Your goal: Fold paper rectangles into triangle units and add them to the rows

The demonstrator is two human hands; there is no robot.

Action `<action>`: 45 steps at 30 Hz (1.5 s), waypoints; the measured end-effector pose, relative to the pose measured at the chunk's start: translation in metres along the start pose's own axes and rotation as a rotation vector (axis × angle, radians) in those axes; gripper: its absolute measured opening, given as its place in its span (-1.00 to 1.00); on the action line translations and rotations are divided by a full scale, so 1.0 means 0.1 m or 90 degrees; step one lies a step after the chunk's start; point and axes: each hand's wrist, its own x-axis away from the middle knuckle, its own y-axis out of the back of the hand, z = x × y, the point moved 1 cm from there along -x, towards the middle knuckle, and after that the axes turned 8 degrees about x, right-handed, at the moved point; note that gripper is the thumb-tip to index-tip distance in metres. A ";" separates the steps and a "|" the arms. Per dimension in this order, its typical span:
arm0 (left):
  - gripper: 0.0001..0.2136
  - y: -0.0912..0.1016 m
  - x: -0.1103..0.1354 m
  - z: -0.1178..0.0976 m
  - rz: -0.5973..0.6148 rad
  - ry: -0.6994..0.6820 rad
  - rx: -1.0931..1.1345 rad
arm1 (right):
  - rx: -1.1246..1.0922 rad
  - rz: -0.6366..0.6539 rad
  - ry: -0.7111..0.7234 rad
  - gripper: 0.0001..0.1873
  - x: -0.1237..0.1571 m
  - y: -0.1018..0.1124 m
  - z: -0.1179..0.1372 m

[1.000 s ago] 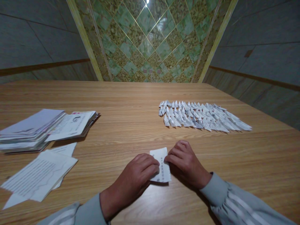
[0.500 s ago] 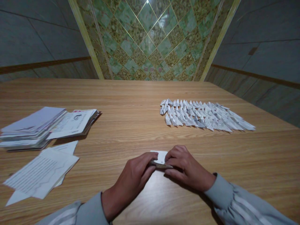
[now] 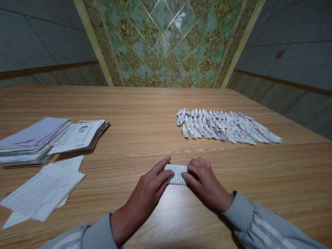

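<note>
A small folded piece of printed paper [image 3: 177, 174] lies low over the table in front of me, its lettered face upward. My left hand [image 3: 153, 183] grips its left edge, thumb on top and index finger stretched out along the upper corner. On the right edge, my right hand [image 3: 203, 181] pinches the paper between thumb and curled fingers. Beyond, to the right, several folded paper pieces with pointed tips [image 3: 223, 126] stand in tightly packed rows.
Loose lined sheets [image 3: 44, 190] lie at the left on the wooden table [image 3: 135, 135]. Behind them rest a stack of papers [image 3: 33, 138] and a second pile with a printed top sheet [image 3: 80, 135]. A green tiled wall [image 3: 166, 45] rises past the far edge.
The paper in my hands has turned: a thin, tilted folded edge showed before, and now a flat printed face shows. My left index finger has lifted and straightened.
</note>
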 end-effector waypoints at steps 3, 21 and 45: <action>-0.80 -0.02 0.02 0.01 0.003 -0.004 -0.019 | 0.026 -0.007 -0.016 -0.78 -0.01 -0.02 0.01; -0.83 -0.02 0.03 0.00 0.033 -0.004 -0.103 | 0.012 -0.008 -0.071 -0.74 -0.01 -0.01 0.03; -0.69 -0.03 0.01 -0.19 0.174 -0.079 -0.143 | 0.017 -0.017 -0.053 -0.71 0.03 0.00 0.06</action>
